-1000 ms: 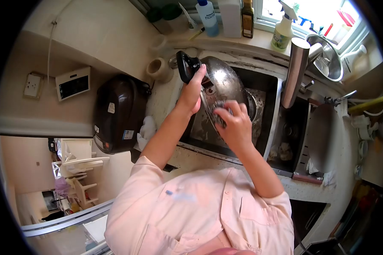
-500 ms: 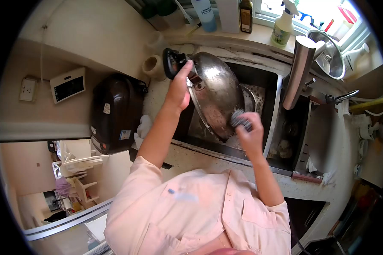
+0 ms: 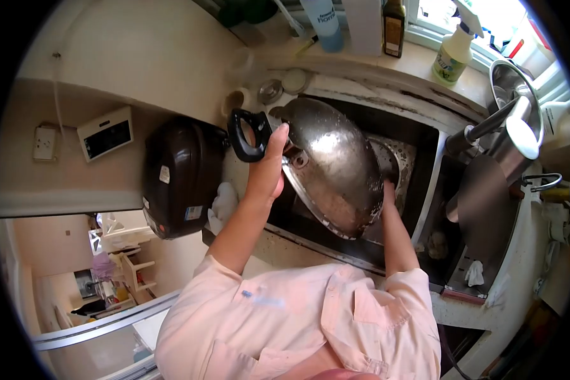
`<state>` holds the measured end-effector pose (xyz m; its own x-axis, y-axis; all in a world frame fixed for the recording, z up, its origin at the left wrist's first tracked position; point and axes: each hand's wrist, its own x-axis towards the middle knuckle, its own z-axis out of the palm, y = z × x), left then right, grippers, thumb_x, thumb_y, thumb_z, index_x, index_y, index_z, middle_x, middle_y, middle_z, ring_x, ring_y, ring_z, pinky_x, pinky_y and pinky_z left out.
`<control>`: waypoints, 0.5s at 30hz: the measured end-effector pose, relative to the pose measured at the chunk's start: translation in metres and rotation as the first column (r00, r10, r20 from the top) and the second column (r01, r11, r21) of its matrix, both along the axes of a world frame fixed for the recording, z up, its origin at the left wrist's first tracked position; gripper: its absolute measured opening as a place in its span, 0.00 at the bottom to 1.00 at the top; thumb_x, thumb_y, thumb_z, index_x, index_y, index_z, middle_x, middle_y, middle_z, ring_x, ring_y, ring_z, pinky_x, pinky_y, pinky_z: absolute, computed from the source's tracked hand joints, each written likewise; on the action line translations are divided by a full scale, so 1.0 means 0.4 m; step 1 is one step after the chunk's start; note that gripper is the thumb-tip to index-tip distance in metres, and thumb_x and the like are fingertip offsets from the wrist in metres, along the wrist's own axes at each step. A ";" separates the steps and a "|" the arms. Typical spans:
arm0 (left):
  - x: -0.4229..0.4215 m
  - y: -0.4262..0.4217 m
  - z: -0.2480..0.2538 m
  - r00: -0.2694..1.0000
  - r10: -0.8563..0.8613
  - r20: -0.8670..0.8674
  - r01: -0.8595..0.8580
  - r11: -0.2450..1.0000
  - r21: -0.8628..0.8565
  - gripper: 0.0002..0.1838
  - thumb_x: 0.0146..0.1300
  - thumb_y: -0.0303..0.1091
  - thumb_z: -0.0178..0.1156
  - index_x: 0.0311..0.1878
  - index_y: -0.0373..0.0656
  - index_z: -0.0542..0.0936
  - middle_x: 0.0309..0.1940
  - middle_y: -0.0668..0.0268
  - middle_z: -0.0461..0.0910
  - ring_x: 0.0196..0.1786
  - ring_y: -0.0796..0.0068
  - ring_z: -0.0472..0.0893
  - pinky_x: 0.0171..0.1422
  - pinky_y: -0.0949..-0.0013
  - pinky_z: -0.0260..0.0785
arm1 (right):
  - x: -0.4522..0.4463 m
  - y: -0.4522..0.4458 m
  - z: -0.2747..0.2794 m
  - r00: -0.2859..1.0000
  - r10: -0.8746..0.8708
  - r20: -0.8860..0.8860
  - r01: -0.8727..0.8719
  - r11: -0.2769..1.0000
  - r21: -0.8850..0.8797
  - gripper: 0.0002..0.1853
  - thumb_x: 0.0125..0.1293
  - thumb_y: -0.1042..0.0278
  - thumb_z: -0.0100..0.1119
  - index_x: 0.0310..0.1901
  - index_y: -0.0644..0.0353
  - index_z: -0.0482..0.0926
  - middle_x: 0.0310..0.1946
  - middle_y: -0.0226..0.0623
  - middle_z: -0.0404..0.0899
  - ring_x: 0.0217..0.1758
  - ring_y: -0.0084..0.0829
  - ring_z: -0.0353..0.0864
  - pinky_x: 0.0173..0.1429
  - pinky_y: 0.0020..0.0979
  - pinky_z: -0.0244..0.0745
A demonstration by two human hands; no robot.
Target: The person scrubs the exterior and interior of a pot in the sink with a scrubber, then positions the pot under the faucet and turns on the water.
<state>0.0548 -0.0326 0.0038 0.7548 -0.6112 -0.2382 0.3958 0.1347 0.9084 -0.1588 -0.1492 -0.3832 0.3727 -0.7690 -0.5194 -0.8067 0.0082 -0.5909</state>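
A metal wok (image 3: 339, 158) with a worn, spotted outer surface is tilted on its side over the left sink basin (image 3: 418, 149). My left hand (image 3: 272, 161) is closed on its rim, just beside the black handle (image 3: 247, 136), with the thumb on the near side. My right hand (image 3: 388, 190) reaches down behind the wok's lower right side; its fingers are hidden there, so what it holds is out of sight. Only the wrist and a bit of the hand show, close to the wok's round base (image 3: 386, 158).
A steel faucet (image 3: 494, 171) stands over the right basin. Behind the sink are a spray bottle (image 3: 455, 54), a blue bottle (image 3: 325, 25), a dark bottle (image 3: 394, 28) and a metal bowl (image 3: 516, 82). A brown appliance (image 3: 187, 177) and white cloth (image 3: 223, 206) are on the left.
My right hand has gone from the wok's lower face, where it held a metal scrubber, to behind the wok. The wok has turned, showing more of its outside. The faucet looks shifted and the view has moved.
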 end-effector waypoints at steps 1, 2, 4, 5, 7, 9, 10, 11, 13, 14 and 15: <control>-0.010 -0.007 0.018 1.000 0.022 -0.002 -0.022 1.000 -0.004 0.22 0.56 0.30 0.63 0.53 0.46 0.68 0.44 0.71 0.72 0.46 0.79 0.71 0.55 0.71 0.64 | 0.004 -0.012 0.052 0.978 -0.144 0.153 0.135 0.988 0.071 0.21 0.57 0.61 0.57 0.51 0.61 0.74 0.47 0.48 0.76 0.45 0.46 0.78 0.50 0.36 0.71; -0.007 -0.010 0.017 0.999 0.043 -0.017 -0.043 0.999 -0.004 0.21 0.56 0.30 0.63 0.53 0.45 0.69 0.43 0.71 0.72 0.46 0.79 0.71 0.55 0.71 0.64 | 0.006 -0.026 0.123 0.909 -0.294 0.296 0.257 0.954 0.156 0.21 0.57 0.63 0.57 0.50 0.63 0.74 0.45 0.47 0.78 0.43 0.43 0.79 0.50 0.33 0.71; -0.004 -0.012 0.015 0.996 0.078 -0.046 -0.078 0.997 0.000 0.20 0.56 0.29 0.63 0.51 0.44 0.70 0.43 0.70 0.72 0.45 0.79 0.71 0.54 0.70 0.65 | -0.005 -0.021 0.388 0.653 -0.479 0.586 0.352 0.878 0.325 0.19 0.57 0.66 0.56 0.49 0.65 0.75 0.42 0.45 0.79 0.43 0.35 0.78 0.49 0.28 0.70; -0.007 -0.014 0.017 0.996 0.092 0.005 -0.092 0.994 0.059 0.19 0.56 0.28 0.63 0.50 0.43 0.71 0.41 0.70 0.73 0.45 0.78 0.72 0.53 0.70 0.65 | -0.010 -0.023 0.515 0.627 -0.452 0.635 0.321 0.892 0.318 0.19 0.57 0.65 0.58 0.49 0.63 0.76 0.42 0.44 0.79 0.43 0.33 0.77 0.50 0.28 0.69; -0.012 -0.013 0.018 0.991 0.133 0.003 -0.133 0.987 0.086 0.18 0.56 0.28 0.63 0.50 0.43 0.71 0.41 0.69 0.74 0.45 0.77 0.72 0.53 0.70 0.66 | -0.007 0.005 0.710 0.616 -0.320 0.720 0.270 0.944 0.189 0.20 0.56 0.64 0.61 0.50 0.59 0.76 0.43 0.42 0.76 0.45 0.32 0.75 0.52 0.29 0.68; -0.018 -0.017 0.015 0.983 0.182 0.008 -0.181 0.975 0.131 0.17 0.56 0.29 0.63 0.49 0.41 0.72 0.41 0.68 0.75 0.44 0.77 0.73 0.51 0.70 0.68 | 0.019 0.071 0.889 0.664 -0.057 0.746 0.208 0.972 -0.111 0.21 0.55 0.63 0.63 0.51 0.56 0.76 0.45 0.41 0.73 0.48 0.35 0.71 0.54 0.31 0.66; -0.025 -0.017 0.014 0.980 0.197 0.025 -0.198 0.973 0.117 0.17 0.56 0.29 0.63 0.48 0.41 0.72 0.42 0.68 0.75 0.43 0.76 0.74 0.50 0.70 0.68 | 0.029 0.120 0.962 0.694 0.094 0.714 0.165 0.944 -0.285 0.21 0.54 0.63 0.63 0.51 0.55 0.77 0.45 0.40 0.71 0.49 0.37 0.69 0.55 0.33 0.65; -0.034 -0.020 0.013 0.977 0.210 0.041 -0.214 0.972 0.101 0.16 0.56 0.29 0.63 0.48 0.41 0.72 0.42 0.68 0.75 0.43 0.76 0.74 0.49 0.70 0.69 | 0.045 0.165 0.988 0.680 0.197 0.706 0.141 0.910 -0.390 0.22 0.52 0.62 0.64 0.51 0.53 0.77 0.45 0.38 0.70 0.49 0.38 0.68 0.55 0.36 0.63; -0.048 -0.028 0.017 0.967 0.250 0.059 -0.255 0.961 0.109 0.16 0.56 0.29 0.63 0.47 0.39 0.73 0.42 0.67 0.75 0.42 0.75 0.75 0.47 0.69 0.71 | 0.056 0.221 0.998 0.688 0.401 0.604 0.101 0.772 -0.628 0.22 0.49 0.61 0.66 0.49 0.49 0.78 0.45 0.36 0.68 0.48 0.37 0.67 0.56 0.40 0.60; -0.050 -0.030 0.015 0.966 0.251 0.066 -0.256 0.961 0.099 0.16 0.56 0.29 0.63 0.47 0.39 0.73 0.42 0.66 0.75 0.42 0.75 0.75 0.47 0.69 0.70 | 0.057 0.242 0.971 0.709 0.491 0.506 0.075 0.662 -0.746 0.22 0.47 0.60 0.67 0.48 0.48 0.79 0.45 0.36 0.68 0.48 0.36 0.67 0.57 0.41 0.58; -0.048 -0.030 0.012 0.965 0.253 0.072 -0.259 0.961 0.092 0.16 0.56 0.29 0.63 0.47 0.39 0.73 0.42 0.66 0.75 0.42 0.75 0.75 0.47 0.69 0.70 | 0.049 0.258 0.929 0.728 0.481 0.489 0.121 0.612 -0.782 0.22 0.46 0.61 0.68 0.47 0.46 0.79 0.45 0.35 0.67 0.47 0.35 0.67 0.59 0.42 0.54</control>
